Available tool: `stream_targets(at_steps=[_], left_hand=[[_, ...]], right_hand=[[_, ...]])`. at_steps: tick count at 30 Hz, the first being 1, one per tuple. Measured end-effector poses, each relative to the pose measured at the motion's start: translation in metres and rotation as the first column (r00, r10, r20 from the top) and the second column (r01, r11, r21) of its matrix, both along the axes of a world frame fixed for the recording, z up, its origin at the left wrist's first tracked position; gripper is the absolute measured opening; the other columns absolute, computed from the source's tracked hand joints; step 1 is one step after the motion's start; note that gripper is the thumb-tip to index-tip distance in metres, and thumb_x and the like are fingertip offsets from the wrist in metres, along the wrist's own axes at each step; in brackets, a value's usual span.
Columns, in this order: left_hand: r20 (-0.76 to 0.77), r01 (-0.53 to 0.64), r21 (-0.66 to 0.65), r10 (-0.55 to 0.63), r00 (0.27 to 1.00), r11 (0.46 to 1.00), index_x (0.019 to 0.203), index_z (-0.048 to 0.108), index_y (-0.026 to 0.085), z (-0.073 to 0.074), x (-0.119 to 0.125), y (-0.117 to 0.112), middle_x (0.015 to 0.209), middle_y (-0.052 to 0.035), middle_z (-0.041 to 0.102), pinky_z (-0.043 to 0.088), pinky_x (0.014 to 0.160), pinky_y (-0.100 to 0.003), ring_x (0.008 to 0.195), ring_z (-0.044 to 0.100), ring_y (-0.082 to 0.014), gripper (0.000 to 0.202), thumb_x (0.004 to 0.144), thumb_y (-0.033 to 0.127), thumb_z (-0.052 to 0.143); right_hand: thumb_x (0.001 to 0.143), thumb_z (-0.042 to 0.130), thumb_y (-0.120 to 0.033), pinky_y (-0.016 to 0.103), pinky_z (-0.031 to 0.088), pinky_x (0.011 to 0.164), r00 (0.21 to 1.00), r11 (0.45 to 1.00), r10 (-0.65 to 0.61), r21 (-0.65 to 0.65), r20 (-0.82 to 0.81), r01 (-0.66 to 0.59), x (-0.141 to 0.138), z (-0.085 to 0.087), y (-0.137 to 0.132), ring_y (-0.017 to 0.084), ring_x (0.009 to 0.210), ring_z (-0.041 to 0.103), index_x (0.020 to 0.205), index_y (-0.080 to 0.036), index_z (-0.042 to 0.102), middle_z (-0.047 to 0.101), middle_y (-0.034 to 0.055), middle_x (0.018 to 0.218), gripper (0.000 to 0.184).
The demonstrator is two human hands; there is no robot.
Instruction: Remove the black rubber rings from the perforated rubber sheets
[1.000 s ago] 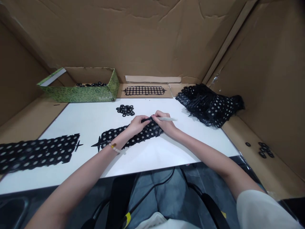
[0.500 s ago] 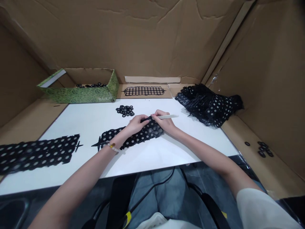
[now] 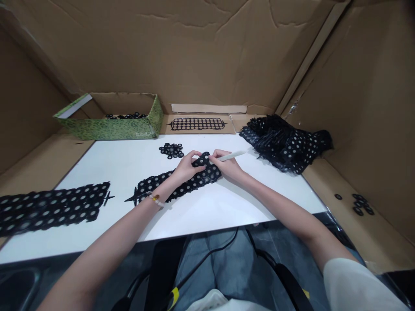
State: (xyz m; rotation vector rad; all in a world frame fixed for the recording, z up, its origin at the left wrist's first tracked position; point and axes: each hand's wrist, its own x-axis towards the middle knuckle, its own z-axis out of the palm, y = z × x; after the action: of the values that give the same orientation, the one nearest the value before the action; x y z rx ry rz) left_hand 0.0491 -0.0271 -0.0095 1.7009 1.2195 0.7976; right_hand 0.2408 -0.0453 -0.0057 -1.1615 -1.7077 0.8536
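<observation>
A black sheet [image 3: 194, 183] with rows of pale round dots lies slanted across the white table, its far right corner raised a little. My left hand [image 3: 188, 167] grips its far edge, the thumb on top and the fingers curled at the edge behind. My right hand [image 3: 228, 166] is closed round a slim white pen-like tool [image 3: 232, 155], with the fingertips at the sheet's right end. What the tool's tip touches is hidden by my fingers. Beyond my left hand is a small pile of black rings [image 3: 171, 150].
A second dotted black sheet [image 3: 55, 207] lies at the left. A green box [image 3: 110, 129] holding black rings stands at the back left. A ring grid [image 3: 197, 124] lies on cardboard behind. Crumpled dotted sheets [image 3: 288, 144] are heaped right; loose rings [image 3: 362, 204] lie beyond the table.
The sheet's far right corner has risen under my hands. My left thumb and fingers have spread further apart, and the white tool in my right hand has tilted up.
</observation>
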Motion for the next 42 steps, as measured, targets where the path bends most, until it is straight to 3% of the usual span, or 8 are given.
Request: stream_targets(at_steps=[8, 18, 21, 24, 28, 31, 35, 42], left_hand=[[0.134, -0.049, -0.119, 0.065, 0.989, 0.992, 0.108, 0.050, 0.023, -0.004, 0.003, -0.001, 0.065, 0.0070, 0.060, 0.044, 0.064, -0.028, 0.062, 0.059, -0.0161, 0.056, 0.060, 0.031, 0.077], [0.127, -0.036, -0.015, 0.038, 0.991, 0.999, 0.104, 0.049, 0.023, -0.004, 0.004, -0.002, 0.057, 0.0104, 0.052, 0.039, 0.059, -0.025, 0.054, 0.052, -0.0130, 0.052, 0.061, 0.032, 0.076], [0.163, 0.032, -0.003, -0.031, 0.986, 0.999, 0.111, 0.047, 0.023, -0.004, 0.003, -0.003, 0.060, 0.0094, 0.057, 0.042, 0.062, -0.026, 0.057, 0.056, -0.0144, 0.056, 0.064, 0.033, 0.075], [0.063, 0.045, 0.079, -0.050, 0.997, 0.996, 0.117, 0.051, 0.023, -0.003, -0.001, 0.001, 0.072, 0.0042, 0.066, 0.046, 0.071, -0.030, 0.069, 0.063, -0.0189, 0.055, 0.068, 0.032, 0.074], [-0.168, -0.020, 0.184, 0.052, 0.984, 0.983, 0.095, 0.066, 0.022, -0.005, -0.010, 0.012, 0.091, -0.0032, 0.073, 0.046, 0.084, -0.036, 0.091, 0.066, -0.0264, 0.031, 0.069, 0.036, 0.074], [-0.230, 0.026, 0.156, 0.010, 0.973, 0.987, 0.077, 0.068, 0.021, -0.006, -0.013, 0.017, 0.084, -0.0034, 0.073, 0.044, 0.081, -0.036, 0.086, 0.065, -0.0264, 0.021, 0.072, 0.042, 0.070], [-0.207, 0.055, 0.159, -0.021, 0.978, 0.986, 0.076, 0.071, 0.020, -0.005, -0.008, 0.013, 0.079, -0.0010, 0.073, 0.044, 0.077, -0.033, 0.080, 0.063, -0.0236, 0.022, 0.071, 0.042, 0.070], [-0.108, 0.091, 0.124, -0.078, 0.991, 0.988, 0.081, 0.073, 0.020, -0.006, -0.008, 0.011, 0.087, -0.0032, 0.076, 0.044, 0.080, -0.034, 0.085, 0.065, -0.0242, 0.027, 0.072, 0.045, 0.069]], right_hand=[[0.089, 0.052, -0.045, 0.028, 0.033, 0.061, 0.991, 0.997, -0.056, 0.057, 0.121, 0.049, -0.008, -0.007, -0.004, 0.015, 0.063, 0.048, 0.071, -0.022, 0.051, 0.056, -0.0021, 0.065, 0.028], [0.089, 0.051, -0.045, 0.028, 0.032, 0.060, 0.990, 0.994, -0.098, 0.060, 0.104, 0.092, -0.011, -0.016, 0.000, 0.015, 0.063, 0.048, 0.070, -0.023, 0.049, 0.057, -0.0020, 0.067, 0.030], [0.089, 0.050, -0.046, 0.028, 0.033, 0.061, 0.989, 0.992, -0.098, 0.087, 0.115, 0.088, -0.011, -0.014, 0.000, 0.015, 0.064, 0.049, 0.071, -0.023, 0.050, 0.058, -0.0016, 0.068, 0.029], [0.089, 0.050, -0.046, 0.028, 0.033, 0.062, 0.989, 0.991, -0.098, 0.098, 0.108, 0.088, -0.009, -0.012, 0.000, 0.015, 0.064, 0.048, 0.070, -0.022, 0.050, 0.057, -0.0015, 0.067, 0.030], [0.087, 0.055, -0.045, 0.028, 0.033, 0.061, 0.997, 0.996, -0.082, 0.036, -0.004, 0.083, -0.002, -0.010, 0.005, 0.015, 0.062, 0.047, 0.065, -0.022, 0.049, 0.053, -0.0018, 0.061, 0.033], [0.082, 0.061, -0.045, 0.028, 0.034, 0.060, 0.982, 0.995, -0.045, -0.097, -0.186, 0.027, 0.002, -0.011, 0.012, 0.015, 0.062, 0.048, 0.062, -0.021, 0.050, 0.054, -0.0019, 0.061, 0.033], [0.079, 0.064, -0.045, 0.029, 0.042, 0.072, 0.937, 0.987, 0.023, -0.143, -0.350, -0.078, 0.001, -0.010, 0.014, 0.017, 0.076, 0.059, 0.065, -0.021, 0.056, 0.067, 0.0008, 0.077, 0.029], [0.083, 0.061, -0.045, 0.028, 0.035, 0.063, 0.992, 0.999, 0.002, -0.046, -0.123, -0.008, -0.003, -0.010, 0.005, 0.015, 0.064, 0.048, 0.064, -0.021, 0.055, 0.055, -0.0022, 0.063, 0.031]])
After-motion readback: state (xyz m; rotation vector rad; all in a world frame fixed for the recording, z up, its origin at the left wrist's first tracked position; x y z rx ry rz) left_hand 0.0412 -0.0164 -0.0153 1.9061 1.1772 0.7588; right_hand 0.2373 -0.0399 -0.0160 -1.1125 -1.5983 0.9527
